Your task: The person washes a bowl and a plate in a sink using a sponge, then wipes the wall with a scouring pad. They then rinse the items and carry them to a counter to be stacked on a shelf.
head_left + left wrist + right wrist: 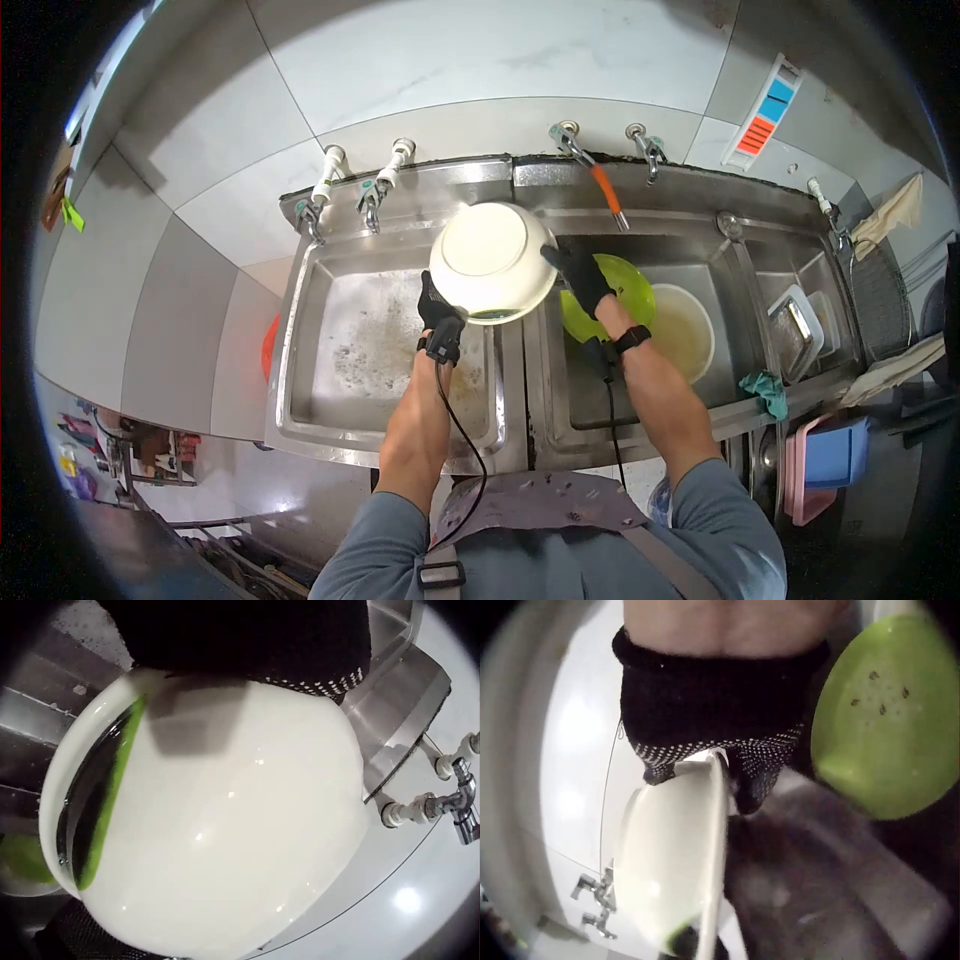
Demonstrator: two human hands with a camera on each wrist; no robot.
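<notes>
A large white bowl (485, 245) with a green-and-black mark near its rim is held tilted, its base upward, above the divider between two sinks. My left hand (438, 305), in a black glove, grips its left side; in the left wrist view this glove overlaps the bowl's edge. On the opposite side my gloved right hand (582, 278) pinches the rim, which runs between its fingers in the right wrist view (735, 769). Below the right hand lies a green bowl (633, 290) in the right sink, beside a white basin (690, 340) of cloudy water.
The left sink (360, 340) has dark specks on its bottom. Along the back wall are several taps (372, 200), one with an orange hose (605, 190). Lidded containers (795, 335) stand in the small sink at right, and a teal cloth (765, 392) hangs over the front edge.
</notes>
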